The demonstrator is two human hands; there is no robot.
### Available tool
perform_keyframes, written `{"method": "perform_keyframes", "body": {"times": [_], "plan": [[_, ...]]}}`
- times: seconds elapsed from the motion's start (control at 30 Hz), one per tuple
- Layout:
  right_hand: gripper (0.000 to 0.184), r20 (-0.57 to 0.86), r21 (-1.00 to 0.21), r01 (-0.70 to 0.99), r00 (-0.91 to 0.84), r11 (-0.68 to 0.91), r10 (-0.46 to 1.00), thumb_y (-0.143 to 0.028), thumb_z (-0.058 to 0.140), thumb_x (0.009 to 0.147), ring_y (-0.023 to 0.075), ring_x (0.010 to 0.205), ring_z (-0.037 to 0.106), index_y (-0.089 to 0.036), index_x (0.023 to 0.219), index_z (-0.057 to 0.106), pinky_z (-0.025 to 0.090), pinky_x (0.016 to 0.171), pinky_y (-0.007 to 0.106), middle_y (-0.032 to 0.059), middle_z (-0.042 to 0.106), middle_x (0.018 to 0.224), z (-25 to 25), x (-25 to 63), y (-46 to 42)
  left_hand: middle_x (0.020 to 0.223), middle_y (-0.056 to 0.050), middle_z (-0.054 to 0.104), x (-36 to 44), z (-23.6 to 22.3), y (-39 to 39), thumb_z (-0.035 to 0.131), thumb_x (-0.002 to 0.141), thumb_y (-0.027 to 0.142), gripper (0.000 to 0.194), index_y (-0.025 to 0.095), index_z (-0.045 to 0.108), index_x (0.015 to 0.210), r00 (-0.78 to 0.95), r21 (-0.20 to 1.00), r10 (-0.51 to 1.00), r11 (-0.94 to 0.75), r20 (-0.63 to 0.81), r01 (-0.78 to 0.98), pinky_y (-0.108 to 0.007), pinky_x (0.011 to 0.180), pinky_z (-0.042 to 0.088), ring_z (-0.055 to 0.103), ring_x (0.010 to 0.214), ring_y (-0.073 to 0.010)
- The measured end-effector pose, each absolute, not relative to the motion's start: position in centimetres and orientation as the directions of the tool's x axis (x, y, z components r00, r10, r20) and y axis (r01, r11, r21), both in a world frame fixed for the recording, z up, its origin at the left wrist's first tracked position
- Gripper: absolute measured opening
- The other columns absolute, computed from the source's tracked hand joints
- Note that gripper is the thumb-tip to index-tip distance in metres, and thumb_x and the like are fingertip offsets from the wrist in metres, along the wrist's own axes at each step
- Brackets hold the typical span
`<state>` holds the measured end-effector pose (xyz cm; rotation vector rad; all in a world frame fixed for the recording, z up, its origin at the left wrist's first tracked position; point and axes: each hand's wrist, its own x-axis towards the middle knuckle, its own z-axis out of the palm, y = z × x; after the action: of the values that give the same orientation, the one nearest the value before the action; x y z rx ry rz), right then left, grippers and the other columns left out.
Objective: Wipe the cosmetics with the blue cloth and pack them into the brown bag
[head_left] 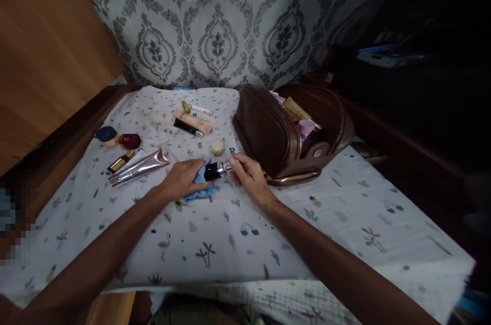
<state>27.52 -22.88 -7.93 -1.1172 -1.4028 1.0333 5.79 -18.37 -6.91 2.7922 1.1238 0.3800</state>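
Observation:
Over the cloth-covered table, my left hand (183, 179) is closed on a crumpled blue cloth (200, 193), which wraps one end of a black cosmetic tube (212, 171) with a silver end. My right hand (249, 179) pinches the silver end of the tube between thumb and fingers. The tube lies nearly level between both hands; its exact kind is not clear. Just beyond it sits a small round cream-coloured item (217, 148). A shiny pink metallic squeeze tube (140, 167) rests left of my left hand.
Right of my hands stands an unzipped brown leather bag (264, 133) with cosmetics inside. Farther back lie a beige tube (194, 121) and a black tube (187, 127). To the left are a gold-and-black tube (121, 160), a dark red item (130, 141) and a navy-topped item (107, 135).

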Motion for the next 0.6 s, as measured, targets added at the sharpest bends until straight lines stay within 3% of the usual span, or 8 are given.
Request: {"method": "perform_keyframes", "body": {"times": [0.37, 0.47, 0.6], "plan": [[0.047, 0.332, -0.893, 0.248, -0.202, 0.376, 0.922, -0.058, 0.040, 0.100, 0.0176, 0.068, 0.057, -0.020, 0.117, 0.063, 0.045, 0.066, 0.030, 0.0017, 0.058, 0.074, -7.8, 28.4, -23.1, 0.075, 0.002, 0.058, 5.1, -6.0, -17.9, 0.064, 0.085, 0.052, 0.034, 0.021, 0.050, 0.087, 0.677, 0.429, 0.725, -0.655, 0.125, 0.622, -0.026, 0.061, 0.039, 0.056, 0.065, -0.0171], [0.045, 0.360, -0.871, 0.252, -0.258, 0.422, 0.896, -0.054, 0.039, 0.102, 0.0169, 0.070, 0.058, -0.020, 0.121, 0.061, 0.048, 0.070, 0.031, 0.0035, 0.062, 0.082, -7.4, 28.4, -23.3, 0.076, 0.003, 0.058, 4.6, -5.1, -17.6, 0.065, 0.084, 0.052, 0.035, 0.019, 0.056, 0.092, 0.702, 0.595, 0.712, -0.568, 0.009, 0.569, -0.025, 0.062, 0.040, 0.057, 0.068, -0.0169], [0.044, 0.382, -0.871, 0.182, -0.331, 0.455, 0.863, -0.051, 0.041, 0.102, 0.0156, 0.077, 0.061, -0.019, 0.127, 0.058, 0.052, 0.073, 0.031, 0.0081, 0.065, 0.102, -7.1, 28.4, -23.5, 0.086, 0.000, 0.062, 3.8, -3.8, -17.5, 0.070, 0.081, 0.052, 0.043, 0.018, 0.062, 0.107, 0.742, 0.820, 0.644, -0.314, -0.187, 0.479, -0.024, 0.064, 0.043, 0.058, 0.074, -0.0175]]}}
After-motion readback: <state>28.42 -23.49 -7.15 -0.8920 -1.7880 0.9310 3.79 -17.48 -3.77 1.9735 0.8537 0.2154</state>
